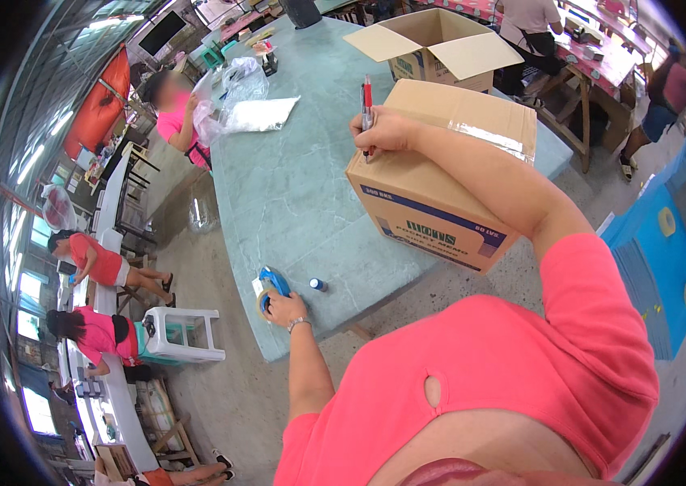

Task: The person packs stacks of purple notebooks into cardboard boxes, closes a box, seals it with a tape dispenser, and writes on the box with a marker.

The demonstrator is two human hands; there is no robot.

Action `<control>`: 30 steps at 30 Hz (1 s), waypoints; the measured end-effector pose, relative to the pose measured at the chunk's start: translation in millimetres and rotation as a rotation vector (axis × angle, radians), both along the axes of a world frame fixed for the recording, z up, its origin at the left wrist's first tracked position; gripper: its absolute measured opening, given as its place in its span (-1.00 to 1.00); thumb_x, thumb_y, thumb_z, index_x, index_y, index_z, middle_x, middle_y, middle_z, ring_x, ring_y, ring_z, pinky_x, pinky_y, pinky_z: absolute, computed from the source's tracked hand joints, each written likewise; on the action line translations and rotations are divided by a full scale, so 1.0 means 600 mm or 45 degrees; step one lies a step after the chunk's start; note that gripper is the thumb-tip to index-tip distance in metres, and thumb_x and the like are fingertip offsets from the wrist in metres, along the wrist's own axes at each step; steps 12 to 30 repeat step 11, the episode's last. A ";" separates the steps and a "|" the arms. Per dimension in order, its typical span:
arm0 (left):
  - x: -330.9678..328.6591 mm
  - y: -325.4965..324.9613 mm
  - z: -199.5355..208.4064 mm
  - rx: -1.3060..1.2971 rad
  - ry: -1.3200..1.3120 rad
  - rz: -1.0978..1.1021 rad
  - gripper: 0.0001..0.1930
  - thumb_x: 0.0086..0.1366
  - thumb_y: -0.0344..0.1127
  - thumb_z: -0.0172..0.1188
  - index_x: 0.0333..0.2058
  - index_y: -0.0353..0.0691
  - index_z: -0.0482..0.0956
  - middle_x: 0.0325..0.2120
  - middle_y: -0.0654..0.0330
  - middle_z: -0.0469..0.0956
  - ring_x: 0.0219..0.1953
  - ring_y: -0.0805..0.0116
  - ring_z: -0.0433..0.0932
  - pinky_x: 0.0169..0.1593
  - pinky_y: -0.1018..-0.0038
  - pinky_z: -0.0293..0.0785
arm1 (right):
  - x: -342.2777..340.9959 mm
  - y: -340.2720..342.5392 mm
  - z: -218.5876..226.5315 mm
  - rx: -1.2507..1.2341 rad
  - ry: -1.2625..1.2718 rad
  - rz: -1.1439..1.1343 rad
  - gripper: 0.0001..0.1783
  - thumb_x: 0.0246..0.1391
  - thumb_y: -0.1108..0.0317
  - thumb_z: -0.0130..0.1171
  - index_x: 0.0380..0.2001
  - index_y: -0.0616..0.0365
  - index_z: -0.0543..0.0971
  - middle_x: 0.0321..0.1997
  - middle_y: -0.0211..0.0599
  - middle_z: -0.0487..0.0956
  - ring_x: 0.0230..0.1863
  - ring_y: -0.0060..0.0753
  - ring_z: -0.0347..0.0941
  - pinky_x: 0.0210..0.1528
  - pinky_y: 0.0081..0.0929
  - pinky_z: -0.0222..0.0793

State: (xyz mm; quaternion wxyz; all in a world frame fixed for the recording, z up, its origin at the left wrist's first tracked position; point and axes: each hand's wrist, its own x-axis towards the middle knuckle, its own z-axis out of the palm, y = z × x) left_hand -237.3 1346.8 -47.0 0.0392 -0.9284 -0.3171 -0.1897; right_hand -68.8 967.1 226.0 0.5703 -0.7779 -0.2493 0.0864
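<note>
My right hand [386, 131] is closed around a pen [368, 119] with red parts; a second pen may be in the same grip. Its lower tip meets the top of a closed cardboard box [448, 212] near the box's left edge. Clear tape shines along the box's top, and my right forearm lies across it. My left hand [287, 309] is closed on a blue tape dispenser [276, 279] at the table's near left corner. Just right of that hand stands a small dark blue cylinder [318, 284].
The grey-green table [278, 202] also bears an open cardboard box [432, 53], plastic bags [245, 81] and a white packet [264, 115]. A co-worker in pink [177, 113] handles plastic at its left edge. Stacked blue sheets [659, 275] with tape rolls stand at right; a white stool [185, 332] at left.
</note>
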 end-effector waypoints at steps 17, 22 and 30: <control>0.003 0.004 -0.005 -0.040 0.006 -0.011 -0.46 0.00 -0.17 0.24 -0.08 -0.34 0.36 -0.27 0.01 0.60 -0.14 0.03 0.54 0.16 0.09 0.19 | 0.006 0.002 -0.004 -0.004 -0.013 -0.085 -0.85 -0.27 0.38 0.10 -0.77 0.17 0.41 -0.72 -0.37 0.41 -0.63 -0.54 0.33 -0.53 -0.47 0.25; 0.003 0.004 -0.005 -0.040 0.006 -0.011 -0.46 0.00 -0.17 0.24 -0.08 -0.34 0.36 -0.27 0.01 0.60 -0.14 0.03 0.54 0.16 0.09 0.19 | 0.006 0.002 -0.004 -0.004 -0.013 -0.085 -0.85 -0.27 0.38 0.10 -0.77 0.17 0.41 -0.72 -0.37 0.41 -0.63 -0.54 0.33 -0.53 -0.47 0.25; 0.003 0.004 -0.005 -0.040 0.006 -0.011 -0.46 0.00 -0.17 0.24 -0.08 -0.34 0.36 -0.27 0.01 0.60 -0.14 0.03 0.54 0.16 0.09 0.19 | 0.006 0.002 -0.004 -0.004 -0.013 -0.085 -0.85 -0.27 0.38 0.10 -0.77 0.17 0.41 -0.72 -0.37 0.41 -0.63 -0.54 0.33 -0.53 -0.47 0.25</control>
